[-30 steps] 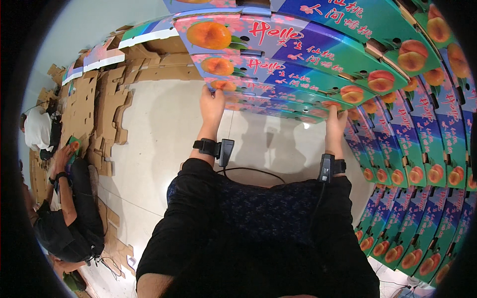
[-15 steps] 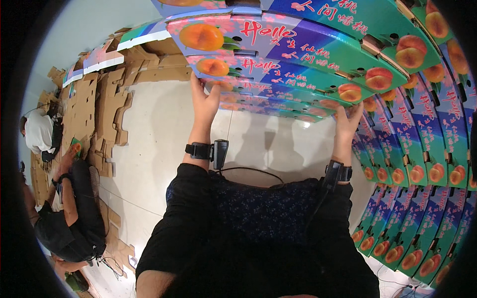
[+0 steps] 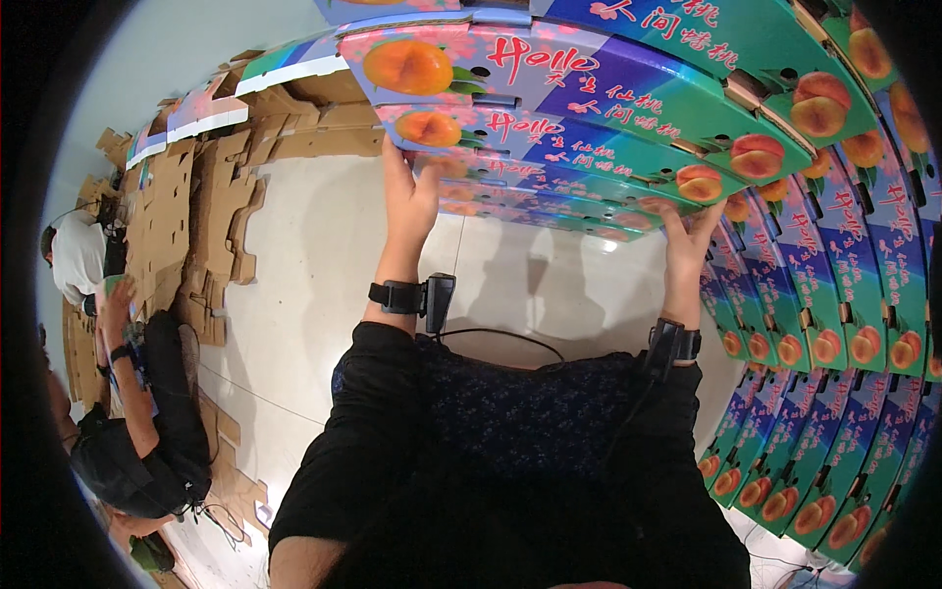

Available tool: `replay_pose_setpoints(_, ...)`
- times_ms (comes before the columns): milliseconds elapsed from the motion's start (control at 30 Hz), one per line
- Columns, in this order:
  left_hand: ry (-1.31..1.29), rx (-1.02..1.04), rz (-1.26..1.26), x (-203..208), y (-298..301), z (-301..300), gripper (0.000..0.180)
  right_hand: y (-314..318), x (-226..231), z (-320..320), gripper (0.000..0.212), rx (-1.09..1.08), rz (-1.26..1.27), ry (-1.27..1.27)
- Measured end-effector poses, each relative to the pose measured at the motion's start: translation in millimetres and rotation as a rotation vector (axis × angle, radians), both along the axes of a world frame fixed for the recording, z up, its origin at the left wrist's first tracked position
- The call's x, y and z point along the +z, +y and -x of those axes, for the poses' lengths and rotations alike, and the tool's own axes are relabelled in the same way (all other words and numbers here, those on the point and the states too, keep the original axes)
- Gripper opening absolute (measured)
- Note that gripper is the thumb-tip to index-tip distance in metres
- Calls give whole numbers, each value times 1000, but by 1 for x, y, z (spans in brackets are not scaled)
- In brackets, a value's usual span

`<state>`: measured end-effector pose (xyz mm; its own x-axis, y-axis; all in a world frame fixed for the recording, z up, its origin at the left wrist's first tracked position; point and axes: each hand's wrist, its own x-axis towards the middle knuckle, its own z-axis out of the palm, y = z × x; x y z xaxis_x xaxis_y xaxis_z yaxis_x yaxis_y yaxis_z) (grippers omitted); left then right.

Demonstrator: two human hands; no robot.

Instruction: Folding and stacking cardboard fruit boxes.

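Observation:
A tall stack of printed cardboard fruit boxes [image 3: 628, 88] stands in front of me, coloured pink, purple and green with peach pictures. Both my hands are at opposite ends of one fruit box [image 3: 579, 149] in that stack. My left hand [image 3: 412, 201] grips its left end, with thumb and fingers at the corner. At the right end, my right hand [image 3: 687, 238] has its thumb on the front and its fingers round the corner. The fingertips are partly hidden by the box. Both wrists wear black strapped devices.
More stacked fruit boxes [image 3: 795, 265] rise close by my right arm. Flattened brown cardboard [image 3: 162, 211] lies along the left. Two people are there: one in a white top [image 3: 78, 257], another in black [image 3: 128, 461] sitting nearer. Pale floor [image 3: 314, 226] lies between.
My hands stay on the same box, and the stack sits slightly further right in view. At left, the person in black has raised a hand and forearm.

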<state>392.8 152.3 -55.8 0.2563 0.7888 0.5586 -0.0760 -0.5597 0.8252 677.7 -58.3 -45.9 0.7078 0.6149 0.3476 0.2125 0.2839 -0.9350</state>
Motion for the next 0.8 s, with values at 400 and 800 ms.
replay_pose_setpoints(400,19,44,96,19,-8,4,41,-5,9,-2,51,-86,24,-5)
replay_pose_setpoints(800,-62,12,92,21,-5,0,37,-5,10,2,45,-87,30,-22)
